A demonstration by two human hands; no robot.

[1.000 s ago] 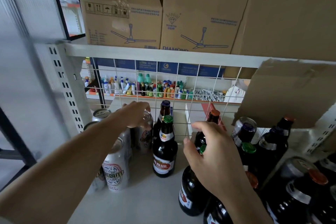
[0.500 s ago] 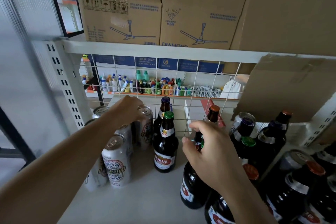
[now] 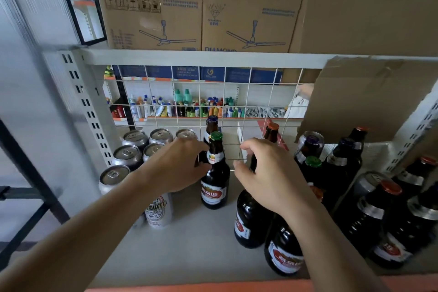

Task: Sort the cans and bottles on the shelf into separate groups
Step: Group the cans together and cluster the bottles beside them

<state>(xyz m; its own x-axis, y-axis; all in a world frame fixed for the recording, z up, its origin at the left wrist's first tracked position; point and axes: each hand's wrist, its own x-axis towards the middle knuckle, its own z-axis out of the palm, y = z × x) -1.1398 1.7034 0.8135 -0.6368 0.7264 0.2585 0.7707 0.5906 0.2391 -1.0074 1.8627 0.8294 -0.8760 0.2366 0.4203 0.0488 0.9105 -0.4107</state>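
Note:
Several silver cans stand grouped at the shelf's left. Dark brown bottles crowd the right side, among them an orange-capped bottle. In the middle stand a green-capped bottle and, right behind it, a blue-capped bottle. My left hand reaches past the cans, its fingers and thumb curled round the blue-capped bottle's body and touching the green-capped one's neck. My right hand hovers over a front brown bottle and hides its neck. Its fingers are loosely curled, with nothing seen between thumb and index.
A white wire mesh closes the back of the shelf. Cardboard boxes sit on the shelf above, and a loose cardboard sheet leans at the right. A slotted upright borders the left. Two cans stand among the right-hand bottles.
My left hand left the can top at the back and moved right to the middle bottles. My right hand loosened over the front bottle, whose green cap no longer shows.

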